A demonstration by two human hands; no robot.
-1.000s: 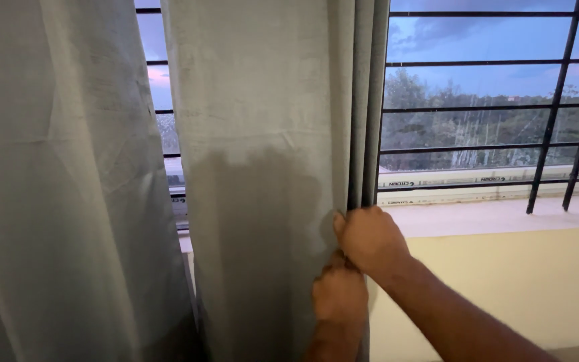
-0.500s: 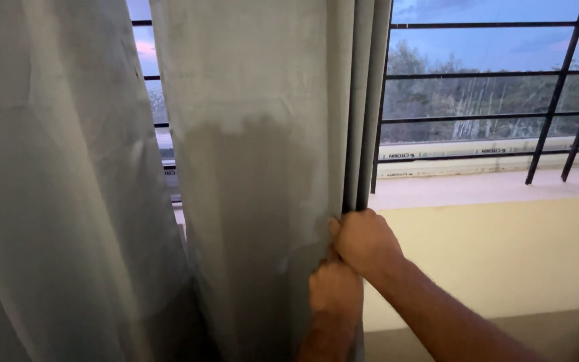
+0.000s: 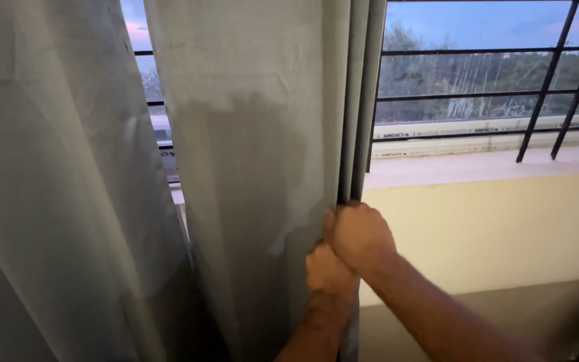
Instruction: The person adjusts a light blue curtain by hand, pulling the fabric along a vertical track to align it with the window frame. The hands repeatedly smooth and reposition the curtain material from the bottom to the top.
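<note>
Indoors, grey curtain beside barred window

Both hands, left hand and right hand, grip the grey curtain.

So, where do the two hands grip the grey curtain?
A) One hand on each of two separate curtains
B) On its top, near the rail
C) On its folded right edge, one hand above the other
C: the right hand sits just above the left hand, both closed on the folded edge of the curtain, below the window sill.
</note>
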